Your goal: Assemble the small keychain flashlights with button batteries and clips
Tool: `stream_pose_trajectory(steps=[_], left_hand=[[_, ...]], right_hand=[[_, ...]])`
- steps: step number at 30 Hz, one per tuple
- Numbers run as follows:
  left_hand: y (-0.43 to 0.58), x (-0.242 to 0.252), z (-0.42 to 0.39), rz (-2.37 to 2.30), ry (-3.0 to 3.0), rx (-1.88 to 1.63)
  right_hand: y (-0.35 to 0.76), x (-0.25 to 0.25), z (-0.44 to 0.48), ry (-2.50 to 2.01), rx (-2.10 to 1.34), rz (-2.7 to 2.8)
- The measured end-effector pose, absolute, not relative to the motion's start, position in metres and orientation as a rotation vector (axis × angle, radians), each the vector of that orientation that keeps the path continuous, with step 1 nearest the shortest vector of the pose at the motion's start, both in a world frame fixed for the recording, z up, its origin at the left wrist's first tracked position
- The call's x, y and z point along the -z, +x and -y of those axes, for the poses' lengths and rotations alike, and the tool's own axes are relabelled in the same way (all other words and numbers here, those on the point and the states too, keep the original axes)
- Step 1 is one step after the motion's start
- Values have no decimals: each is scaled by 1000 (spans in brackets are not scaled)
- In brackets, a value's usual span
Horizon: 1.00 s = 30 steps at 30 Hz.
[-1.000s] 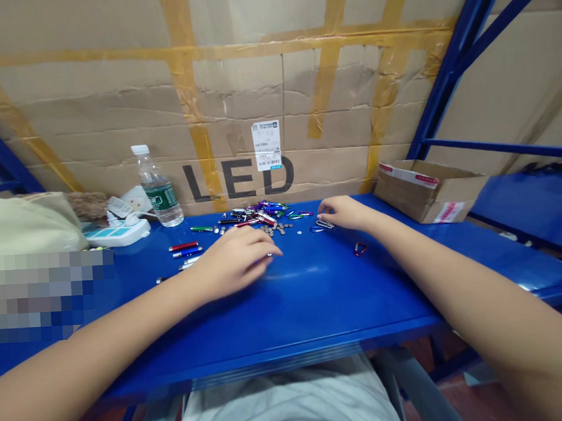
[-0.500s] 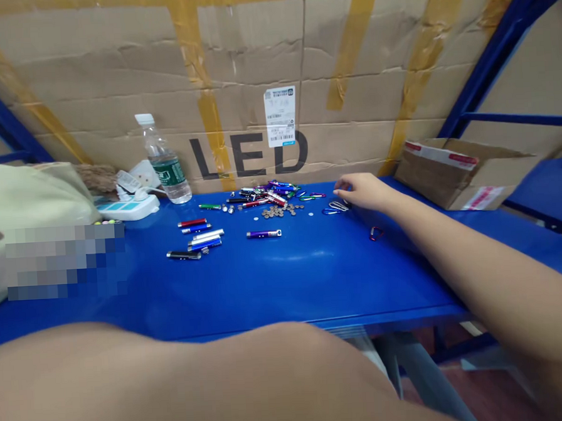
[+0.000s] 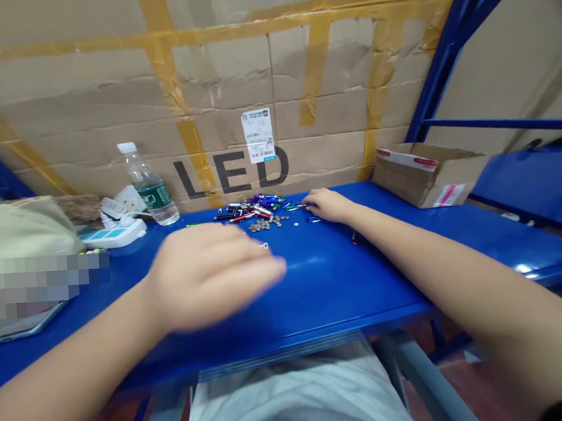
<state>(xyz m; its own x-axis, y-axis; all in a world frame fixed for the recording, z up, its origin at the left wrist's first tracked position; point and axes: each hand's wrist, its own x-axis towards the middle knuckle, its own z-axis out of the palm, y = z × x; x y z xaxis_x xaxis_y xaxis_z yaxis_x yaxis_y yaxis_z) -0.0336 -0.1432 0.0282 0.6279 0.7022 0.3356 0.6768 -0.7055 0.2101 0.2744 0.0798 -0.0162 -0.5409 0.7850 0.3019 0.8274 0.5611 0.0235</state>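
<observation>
My left hand [image 3: 209, 274] hovers palm down over the blue table [image 3: 341, 283], blurred, fingers stretched out side by side and gripping nothing. My right hand [image 3: 328, 205] rests beside the pile of little pens [image 3: 255, 207], forearm propped on the table. Its fingertips are curled down, and I cannot tell if they pinch anything.

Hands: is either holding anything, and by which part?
Left hand: blurred, spread open, nothing seen held. Right hand rests by small clips beside the pile; grip cannot be told.

On the table [image 3: 341, 283], the torch pile [image 3: 257, 207] lies far centre before the carton [image 3: 255, 73], bottle [image 3: 148, 186] and power strip [image 3: 115, 232] to its left, right hand [image 3: 325, 205] just right, box [image 3: 425, 174] far right.
</observation>
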Motion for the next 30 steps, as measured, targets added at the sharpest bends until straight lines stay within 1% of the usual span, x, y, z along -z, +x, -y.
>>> stream_pose_trajectory(steps=[2, 4, 6, 8, 11, 15, 17, 20, 24, 28, 30], left_hand=[[-23, -36, 94, -1246, 2990, -545], [-22, -30, 58, -1358, 3045, -363], [-24, -20, 40, -1385, 2979, -184], [-26, -13, 34, -1358, 2922, -117], [-25, -9, 36, -1339, 2920, -140], [-18, -6, 38, -1411, 2827, -321], [-15, -4, 41, -1459, 2755, -498], [-10, -1, 47, -1479, 2698, -696], [-7, -3, 54, -1422, 2729, -627], [-5, -4, 54, -1312, 2932, -510], [-5, -3, 54, -1308, 3011, -489]], right_hand=[[271, 17, -82, -1396, 235, 2520], [268, 15, -82, -1462, 219, 2494], [266, 11, -81, -1537, 195, 2492], [266, 7, -78, -1619, 180, 2513], [267, 0, -70, -1672, 228, 2519], [261, -10, -53, -1487, 377, 2482], [252, -14, -43, -1314, 247, 2475], [232, -13, -24, -949, -93, 2523], [210, -8, 0, -731, -384, 2540], [204, -4, 10, -715, -534, 2504], [203, -1, 10, -706, -714, 2465]])
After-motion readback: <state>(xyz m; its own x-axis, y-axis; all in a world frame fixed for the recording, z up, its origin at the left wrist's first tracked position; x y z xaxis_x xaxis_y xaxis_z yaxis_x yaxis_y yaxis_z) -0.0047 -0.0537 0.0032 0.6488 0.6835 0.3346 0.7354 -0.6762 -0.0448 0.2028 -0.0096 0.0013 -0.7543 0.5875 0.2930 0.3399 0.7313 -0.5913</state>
